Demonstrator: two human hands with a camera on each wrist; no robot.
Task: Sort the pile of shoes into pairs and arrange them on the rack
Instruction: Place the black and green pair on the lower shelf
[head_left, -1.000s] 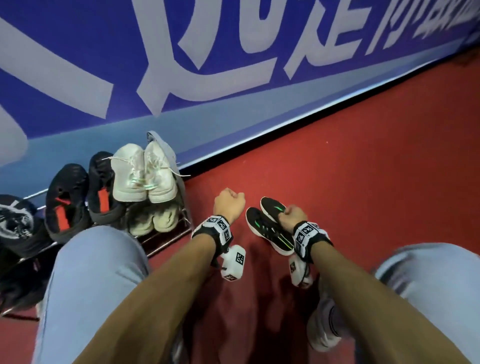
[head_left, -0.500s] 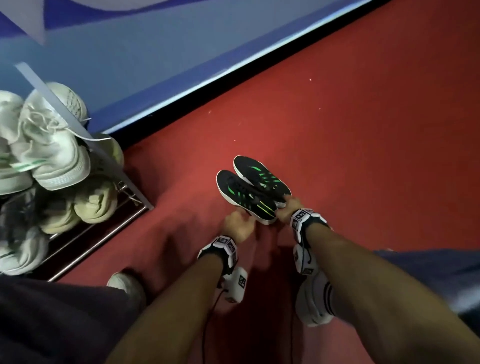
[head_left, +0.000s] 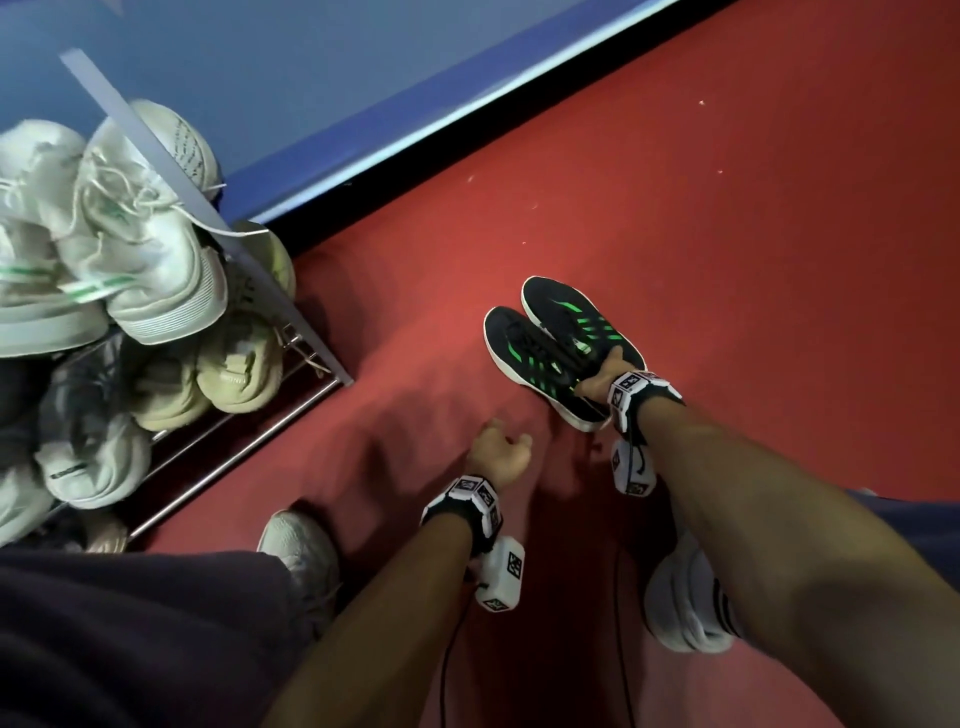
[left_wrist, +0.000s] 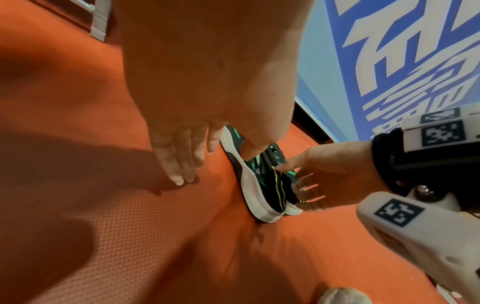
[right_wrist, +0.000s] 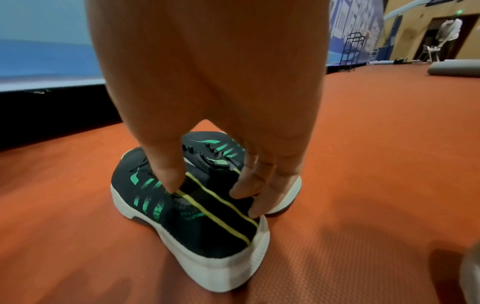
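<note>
A pair of black shoes (head_left: 550, 338) with green stripes and white soles lies side by side on the red floor. My right hand (head_left: 602, 382) grips both at their heels. In the right wrist view its thumb (right_wrist: 168, 176) is inside the near shoe's collar and its fingers (right_wrist: 254, 191) curl over the far one. My left hand (head_left: 498, 452) hovers just left of the shoes (left_wrist: 254, 185), fingers (left_wrist: 179, 162) straight and pointing down, holding nothing. The metal shoe rack (head_left: 291, 410) stands at the left with white sneakers (head_left: 140, 260) on top and beige shoes (head_left: 234, 364) below.
A blue banner wall with a black base strip (head_left: 415, 171) runs behind the rack and shoes. My own feet in pale sneakers (head_left: 298, 545) (head_left: 685, 608) rest on the floor near me. Far off stand a rolled mat (right_wrist: 454, 69) and a wire cart (right_wrist: 350, 51).
My left hand has let go of the left shoe's heel and drawn back toward me. My right hand still holds the pair, which sits a little farther right.
</note>
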